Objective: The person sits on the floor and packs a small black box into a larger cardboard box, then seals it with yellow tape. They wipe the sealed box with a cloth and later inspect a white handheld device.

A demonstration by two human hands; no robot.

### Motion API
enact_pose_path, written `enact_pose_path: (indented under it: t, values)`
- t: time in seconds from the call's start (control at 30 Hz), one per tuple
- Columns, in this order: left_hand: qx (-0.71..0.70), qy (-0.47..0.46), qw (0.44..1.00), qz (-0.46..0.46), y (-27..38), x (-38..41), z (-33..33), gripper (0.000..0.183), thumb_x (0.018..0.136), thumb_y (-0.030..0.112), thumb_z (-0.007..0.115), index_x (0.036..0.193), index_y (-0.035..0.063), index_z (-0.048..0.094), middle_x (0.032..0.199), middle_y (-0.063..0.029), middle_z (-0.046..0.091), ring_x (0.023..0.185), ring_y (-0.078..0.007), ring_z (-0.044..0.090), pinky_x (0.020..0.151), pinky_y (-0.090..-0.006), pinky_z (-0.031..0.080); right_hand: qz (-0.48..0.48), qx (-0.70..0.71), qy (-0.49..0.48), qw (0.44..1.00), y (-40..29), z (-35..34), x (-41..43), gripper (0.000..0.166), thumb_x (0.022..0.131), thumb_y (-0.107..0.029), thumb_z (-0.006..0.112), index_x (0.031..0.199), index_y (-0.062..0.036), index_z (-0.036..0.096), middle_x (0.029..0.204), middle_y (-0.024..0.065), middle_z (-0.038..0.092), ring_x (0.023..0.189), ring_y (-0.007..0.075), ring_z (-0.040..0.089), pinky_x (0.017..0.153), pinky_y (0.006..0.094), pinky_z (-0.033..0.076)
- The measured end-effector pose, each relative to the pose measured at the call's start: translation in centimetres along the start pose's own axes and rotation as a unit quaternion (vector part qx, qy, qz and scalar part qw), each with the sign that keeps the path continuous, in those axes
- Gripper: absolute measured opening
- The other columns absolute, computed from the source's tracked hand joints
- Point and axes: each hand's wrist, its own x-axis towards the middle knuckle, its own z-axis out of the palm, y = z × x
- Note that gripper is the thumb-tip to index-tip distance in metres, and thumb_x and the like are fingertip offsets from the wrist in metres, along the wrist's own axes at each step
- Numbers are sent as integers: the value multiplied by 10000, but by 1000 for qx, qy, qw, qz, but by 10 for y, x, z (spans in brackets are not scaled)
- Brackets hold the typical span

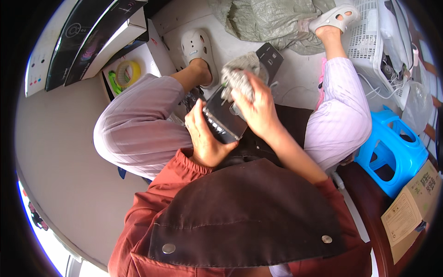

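My left hand (206, 140) grips a black box-shaped item (231, 119) from its near left side, thumb and fingers around its edges. A row of small white marks runs along the item's near side. My right hand (259, 109) is blurred and holds a bunched grey knitted cloth (240, 78) against the item's far upper part. The cloth hides that end. Both hands are above the dark brown apron (292, 121) on my lap. Just beyond the cloth, a black panel with white icons (271, 61) shows near the floor; the cloth partly covers it.
To the left stand several product boxes (100, 38), with a yellow tape roll (127, 73) beside them. A woven plastic sack (266, 20) lies ahead. At right are a white plastic basket (363, 38), a blue plastic stool (387, 149) and a cardboard box (406, 214).
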Motion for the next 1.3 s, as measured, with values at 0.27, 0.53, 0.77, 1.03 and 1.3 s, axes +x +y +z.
enact_pose_path:
  t: [0.27, 0.53, 0.77, 1.03, 1.3]
  values:
    - [-13, -10, 1000, -17, -23, -12, 7, 1137, 468, 235, 831, 1341, -25, 150, 1233, -208, 316, 1131, -349, 355, 988, -441, 280, 143, -158, 18, 977, 81, -7, 30, 336, 788, -270, 628, 1025, -38, 572, 948, 172, 632, 897, 336, 609, 758, 401, 476]
    - [-382, -50, 885, -260, -22, -23, 13, 868, 587, 251, 784, 1267, 91, 270, 1181, -123, 462, 1062, -218, 484, 986, -420, 323, -6, -108, 69, 992, 66, 10, 21, 284, 736, -226, 657, 842, 8, 537, 806, 220, 589, 742, 391, 580, 662, 440, 458]
    - [-297, -81, 927, -215, -23, -9, 10, 908, 555, 253, 786, 1282, 28, 290, 1173, -186, 440, 1043, -313, 459, 936, -445, 339, 154, -248, 130, 947, 180, -36, 78, 328, 818, -345, 560, 913, -31, 561, 864, 189, 628, 812, 377, 606, 726, 440, 476]
    - [-9, -68, 992, 101, -22, 3, -4, 806, 568, 258, 768, 1245, 11, 407, 1160, -230, 443, 1036, -389, 436, 885, -454, 358, -114, -78, -80, 987, -40, 9, -37, 494, 707, -171, 682, 1152, -22, 529, 1149, 164, 559, 1146, 316, 494, 936, 422, 360]
    - [45, -17, 999, -9, 4, 0, 7, 1195, 491, 206, 831, 1387, -39, 78, 1189, -228, 345, 1094, -376, 373, 958, -446, 315, 123, 7, 29, 992, 29, -7, 2, 214, 777, -133, 661, 910, 4, 564, 785, 144, 652, 696, 257, 653, 619, 326, 521]
